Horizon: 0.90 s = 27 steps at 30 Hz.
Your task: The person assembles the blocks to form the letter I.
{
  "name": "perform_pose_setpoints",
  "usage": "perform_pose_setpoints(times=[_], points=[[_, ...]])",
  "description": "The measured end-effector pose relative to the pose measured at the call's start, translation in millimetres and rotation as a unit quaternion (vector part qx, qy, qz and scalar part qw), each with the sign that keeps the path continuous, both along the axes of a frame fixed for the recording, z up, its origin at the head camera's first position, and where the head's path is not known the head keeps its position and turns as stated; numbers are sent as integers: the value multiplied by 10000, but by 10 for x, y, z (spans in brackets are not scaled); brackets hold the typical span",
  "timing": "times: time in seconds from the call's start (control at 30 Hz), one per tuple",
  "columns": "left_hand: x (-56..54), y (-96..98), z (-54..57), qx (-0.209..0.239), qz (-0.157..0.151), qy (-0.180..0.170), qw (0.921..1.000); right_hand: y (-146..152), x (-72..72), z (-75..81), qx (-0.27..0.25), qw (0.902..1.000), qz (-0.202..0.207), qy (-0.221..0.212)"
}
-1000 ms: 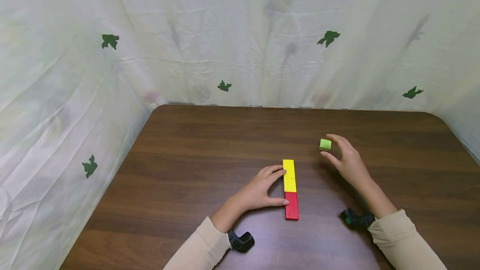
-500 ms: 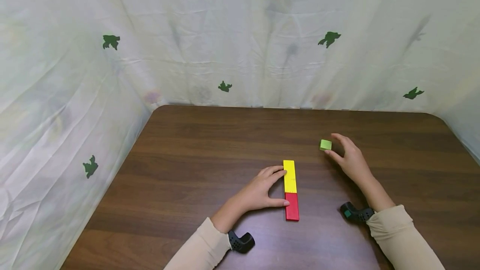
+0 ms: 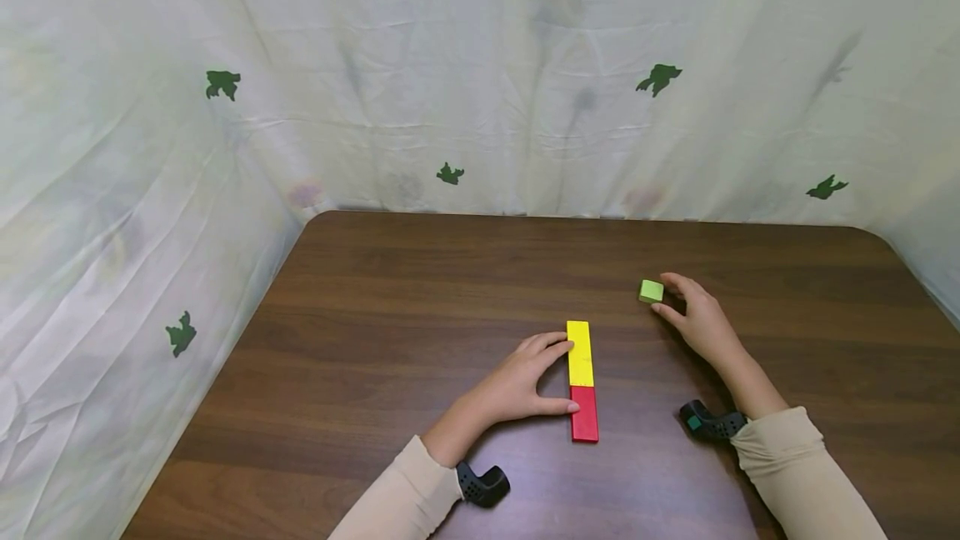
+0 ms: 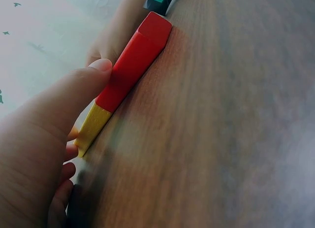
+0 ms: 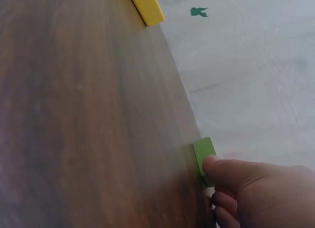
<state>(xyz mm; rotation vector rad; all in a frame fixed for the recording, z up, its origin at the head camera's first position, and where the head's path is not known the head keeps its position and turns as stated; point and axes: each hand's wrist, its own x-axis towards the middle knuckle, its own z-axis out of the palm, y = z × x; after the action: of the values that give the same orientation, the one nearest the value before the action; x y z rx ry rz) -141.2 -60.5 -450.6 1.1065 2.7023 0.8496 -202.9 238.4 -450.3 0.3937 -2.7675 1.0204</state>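
A yellow block (image 3: 580, 354) and a red block (image 3: 584, 415) lie end to end on the table, forming one straight bar. My left hand (image 3: 517, 382) rests along the bar's left side. Its fingertips touch the yellow block, and its thumb touches the red one, as the left wrist view also shows. Farther back to the right sits a small green block (image 3: 651, 291). My right hand (image 3: 705, 322) is at that block's right side, thumb near its front and index finger near its back. In the right wrist view the thumb overlaps the green block (image 5: 204, 156); a firm pinch is not visible.
Everything lies on a dark wooden table (image 3: 420, 282) with rounded far corners. Behind it and to the left hangs a pale cloth (image 3: 495, 82) with green leaf-like patches. Each wrist bears a black camera, such as the left wrist camera (image 3: 483, 486).
Over the last second my right hand has drawn slightly to the right from the green block, and its index finger has come nearer the block again. The left hand and blocks look still.
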Motion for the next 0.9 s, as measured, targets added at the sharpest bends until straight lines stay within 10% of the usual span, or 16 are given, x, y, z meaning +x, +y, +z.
perform_pose_setpoints(times=[0.9], points=[[-16, -3, -1, -36, 38, 3, 10000, -104, 21, 121, -296, 9987, 199, 352]])
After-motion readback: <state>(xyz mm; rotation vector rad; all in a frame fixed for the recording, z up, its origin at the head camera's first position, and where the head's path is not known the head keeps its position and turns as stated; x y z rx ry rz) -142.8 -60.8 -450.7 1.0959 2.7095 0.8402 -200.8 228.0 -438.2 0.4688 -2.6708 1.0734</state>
